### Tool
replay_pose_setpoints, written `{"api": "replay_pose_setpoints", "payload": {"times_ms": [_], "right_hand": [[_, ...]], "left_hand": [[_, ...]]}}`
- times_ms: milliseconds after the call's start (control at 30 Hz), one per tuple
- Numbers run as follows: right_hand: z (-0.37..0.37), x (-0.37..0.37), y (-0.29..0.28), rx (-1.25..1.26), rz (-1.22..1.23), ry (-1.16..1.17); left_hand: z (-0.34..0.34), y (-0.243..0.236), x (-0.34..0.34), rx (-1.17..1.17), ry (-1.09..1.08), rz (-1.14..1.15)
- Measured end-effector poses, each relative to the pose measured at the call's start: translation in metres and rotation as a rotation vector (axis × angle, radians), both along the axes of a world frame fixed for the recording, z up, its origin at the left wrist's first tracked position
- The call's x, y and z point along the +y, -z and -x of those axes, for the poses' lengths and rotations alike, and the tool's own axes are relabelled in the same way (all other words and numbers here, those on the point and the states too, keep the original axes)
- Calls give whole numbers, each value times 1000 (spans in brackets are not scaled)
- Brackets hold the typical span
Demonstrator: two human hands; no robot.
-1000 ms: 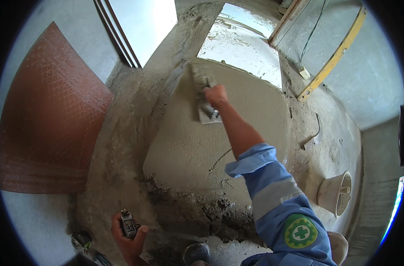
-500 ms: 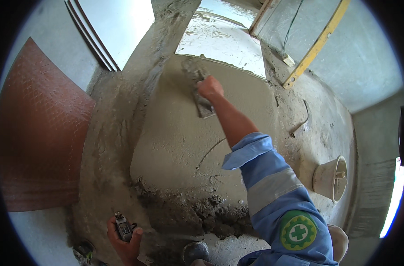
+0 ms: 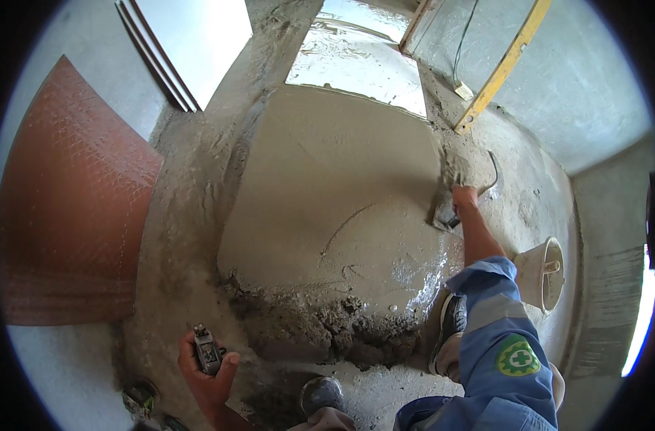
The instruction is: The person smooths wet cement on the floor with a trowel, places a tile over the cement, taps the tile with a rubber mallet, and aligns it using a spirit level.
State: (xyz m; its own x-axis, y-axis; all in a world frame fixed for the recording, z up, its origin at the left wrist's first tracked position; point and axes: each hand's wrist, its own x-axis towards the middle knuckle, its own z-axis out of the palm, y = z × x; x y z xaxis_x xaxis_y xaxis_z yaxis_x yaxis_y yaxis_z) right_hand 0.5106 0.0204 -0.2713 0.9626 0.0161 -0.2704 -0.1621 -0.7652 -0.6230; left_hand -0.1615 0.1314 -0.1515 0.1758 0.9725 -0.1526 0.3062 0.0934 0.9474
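My right hand [image 3: 466, 197] grips the handle of a mortar-smeared finishing trowel [image 3: 454, 167]. The trowel lies at the right edge of a smooth bed of wet grey mortar [image 3: 334, 161]. A curved line is scored in the mortar's middle, and its near edge breaks into rough, lumpy mix [image 3: 342, 323]. At the lower left, my left hand [image 3: 211, 386] is closed around a small dark grey boxy device [image 3: 207, 352], held above the floor away from the mortar. The device's exact kind cannot be made out.
A large glossy tile [image 3: 352, 61] adjoins the mortar's far edge. White panels [image 3: 205, 43] and a red-brown sheet [image 3: 72, 208] lean at left. A yellow spirit level [image 3: 503, 68], a thin curved dark strip [image 3: 495, 172] and a whitish bucket [image 3: 532, 276] are at right.
My right hand has swept the trowel from the mortar's upper middle to its right edge. My left hand still holds the device. A shoe now shows beside my right arm.
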Motion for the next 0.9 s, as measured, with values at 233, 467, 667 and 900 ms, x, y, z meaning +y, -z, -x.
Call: {"api": "replay_pose_setpoints", "payload": {"times_ms": [233,467,667,900], "right_hand": [[52,84,0,76,-73,-323],[196,214,0,-175,176,-1078],[339,211,-36,111,-6,-1161],[383,161,-51,95,175,-1227]], "left_hand": [[13,-14,-3,68,-14,-72],[22,-11,-8,101,-39,-58],[5,-20,-8,125,77,-8],[5,-23,-13,26,71,-52]]}}
